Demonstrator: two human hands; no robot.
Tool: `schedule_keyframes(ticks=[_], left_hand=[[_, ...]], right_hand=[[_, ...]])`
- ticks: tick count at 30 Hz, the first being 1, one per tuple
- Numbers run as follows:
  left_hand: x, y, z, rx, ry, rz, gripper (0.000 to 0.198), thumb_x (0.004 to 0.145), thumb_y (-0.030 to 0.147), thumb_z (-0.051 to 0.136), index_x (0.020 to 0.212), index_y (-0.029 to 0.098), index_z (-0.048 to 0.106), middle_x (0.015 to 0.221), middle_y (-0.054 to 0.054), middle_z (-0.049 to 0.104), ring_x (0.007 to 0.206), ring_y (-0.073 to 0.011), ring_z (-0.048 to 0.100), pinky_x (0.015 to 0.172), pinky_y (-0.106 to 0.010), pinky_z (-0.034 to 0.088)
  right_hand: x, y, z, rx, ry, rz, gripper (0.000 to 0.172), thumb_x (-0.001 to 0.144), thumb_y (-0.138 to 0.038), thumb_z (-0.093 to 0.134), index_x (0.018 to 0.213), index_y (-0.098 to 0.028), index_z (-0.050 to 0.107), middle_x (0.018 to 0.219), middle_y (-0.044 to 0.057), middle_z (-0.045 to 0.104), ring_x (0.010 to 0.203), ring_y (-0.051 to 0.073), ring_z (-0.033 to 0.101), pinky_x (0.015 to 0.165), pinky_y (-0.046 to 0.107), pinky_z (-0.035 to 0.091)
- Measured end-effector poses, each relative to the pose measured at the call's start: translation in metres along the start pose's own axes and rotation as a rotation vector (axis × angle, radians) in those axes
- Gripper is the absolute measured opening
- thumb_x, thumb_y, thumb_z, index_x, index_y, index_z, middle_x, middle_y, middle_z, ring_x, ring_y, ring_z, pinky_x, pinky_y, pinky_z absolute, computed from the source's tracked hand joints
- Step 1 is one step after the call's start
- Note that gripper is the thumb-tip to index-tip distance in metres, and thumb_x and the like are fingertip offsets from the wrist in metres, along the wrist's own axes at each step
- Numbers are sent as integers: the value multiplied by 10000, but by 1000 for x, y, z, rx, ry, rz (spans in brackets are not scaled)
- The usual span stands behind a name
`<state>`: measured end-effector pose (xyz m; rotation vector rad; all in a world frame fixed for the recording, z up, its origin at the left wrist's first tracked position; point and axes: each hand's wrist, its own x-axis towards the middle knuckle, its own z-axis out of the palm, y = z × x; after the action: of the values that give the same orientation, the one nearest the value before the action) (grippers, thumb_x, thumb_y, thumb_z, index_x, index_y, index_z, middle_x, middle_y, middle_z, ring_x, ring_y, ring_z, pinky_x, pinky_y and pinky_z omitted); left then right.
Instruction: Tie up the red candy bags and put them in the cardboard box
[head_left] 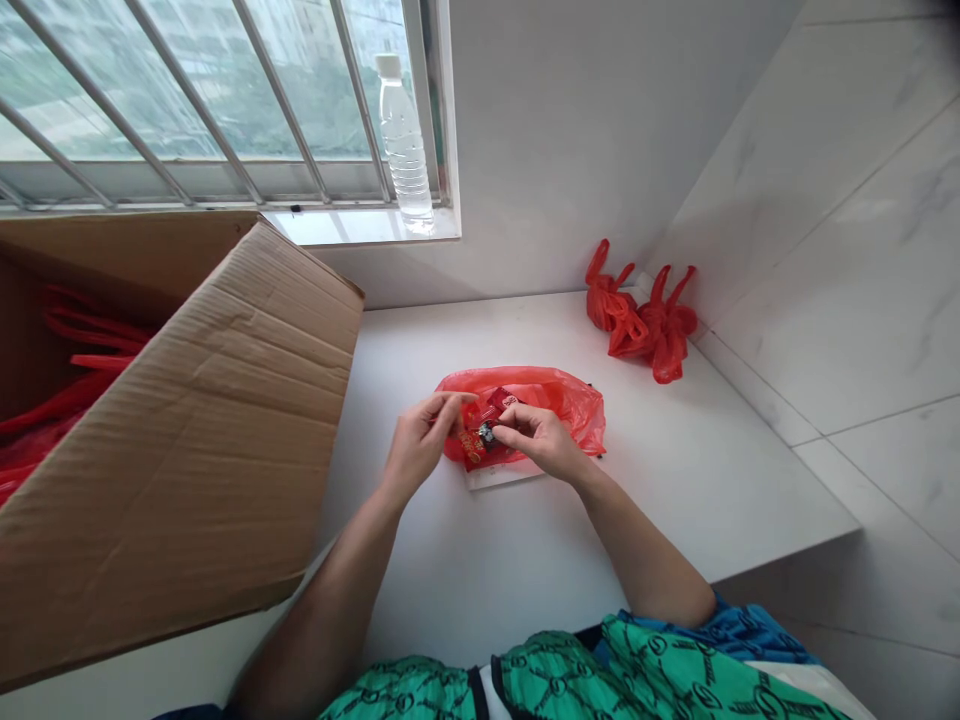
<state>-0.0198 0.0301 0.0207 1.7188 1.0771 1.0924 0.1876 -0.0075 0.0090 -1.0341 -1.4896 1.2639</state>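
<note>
A red plastic bag (577,405) lies spread open on the white table, with small wrapped packets inside. My left hand (421,440) is at the bag's left rim, thumb and fingers closed on the thin plastic. From the right, my right hand (546,442) reaches over the bag and pinches a small dark packet (487,434) between thumb and forefinger. Just left of that is a red and yellow packet (471,448). A dark red packet (501,400) lies behind my right fingertips. Under the bag's front edge shows a flat white piece (506,479).
At left stands an open cardboard box (225,400) holding red plastic bags (90,375). Two knotted red bags (619,310) sit against the back right corner of the white table (675,480). A clear water bottle (406,150) stands on the window sill.
</note>
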Motion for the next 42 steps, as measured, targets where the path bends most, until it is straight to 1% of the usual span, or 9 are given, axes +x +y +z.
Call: schedule_keyframes(ticks=[4, 6, 10, 14, 20, 25, 30, 35, 42], left_hand=[[2, -7, -15, 59, 250, -41, 400, 975, 487, 489, 1024, 173, 731, 672, 16, 541, 591, -100, 520, 567, -203, 442], [1, -9, -20, 147, 303, -39, 371, 974, 467, 496, 1053, 178, 715, 681, 21, 548, 586, -97, 523, 567, -200, 429], [-10, -7, -20, 362, 255, 20, 312, 964, 435, 524, 1082, 191, 680, 673, 34, 538, 563, -98, 487, 571, -211, 397], [-22, 0, -12, 626, 69, 81, 278, 967, 434, 502, 1009, 228, 683, 811, -1, 650, 634, -116, 564, 615, -234, 403], [-23, 1, -3, 1044, -92, -144, 365, 936, 526, 505, 1149, 256, 627, 1121, -71, 701, 802, -252, 672, 564, -294, 372], [-21, 3, -5, 1089, -163, -230, 308, 942, 435, 492, 1150, 232, 595, 1123, -102, 709, 904, -323, 685, 607, -333, 412], [-26, 6, -9, 1069, -190, -261, 246, 920, 297, 500, 1150, 244, 570, 1123, -99, 721, 942, -310, 694, 623, -323, 420], [-32, 0, -8, 1049, -170, -283, 339, 936, 468, 522, 1149, 204, 518, 1111, -135, 711, 963, -317, 690, 627, -315, 437], [-36, -7, -18, 940, -188, -298, 323, 843, 215, 580, 1162, 227, 534, 1013, -81, 726, 900, -260, 691, 618, -278, 414]], right_hand=[[0, 3, -9, -226, 210, -118, 209, 905, -423, 640, 865, -219, 661, 808, 15, 629, 681, 168, 552, 659, 310, 466], [1, 4, -13, -399, 256, -146, 220, 928, -421, 607, 972, -224, 694, 818, 29, 648, 685, 184, 570, 679, 327, 475], [-5, -2, -25, -699, 367, -172, 344, 985, -410, 521, 1243, -223, 652, 879, 52, 690, 682, 200, 593, 727, 358, 482], [-26, -22, -47, -796, 547, -204, 302, 1017, -381, 468, 1200, -239, 661, 978, 65, 715, 767, 215, 626, 749, 354, 479], [-68, -24, -64, -1077, 386, -131, 192, 988, -388, 563, 1033, -242, 681, 962, 51, 708, 907, 243, 611, 796, 368, 445], [-83, -3, -57, -1415, 276, -24, 348, 859, -397, 749, 1114, -186, 640, 1056, 95, 641, 946, 274, 585, 790, 393, 408], [-86, 6, -64, -1556, 209, -11, 161, 855, -220, 722, 982, -185, 628, 960, 78, 636, 892, 267, 578, 771, 391, 384], [-87, -5, -72, -1329, 229, -95, 53, 913, -184, 608, 867, -210, 604, 889, 45, 637, 836, 232, 589, 762, 384, 406], [-78, -39, -72, -637, 539, -281, 121, 909, -346, 633, 847, -243, 619, 1023, 56, 639, 952, 229, 614, 831, 396, 506]])
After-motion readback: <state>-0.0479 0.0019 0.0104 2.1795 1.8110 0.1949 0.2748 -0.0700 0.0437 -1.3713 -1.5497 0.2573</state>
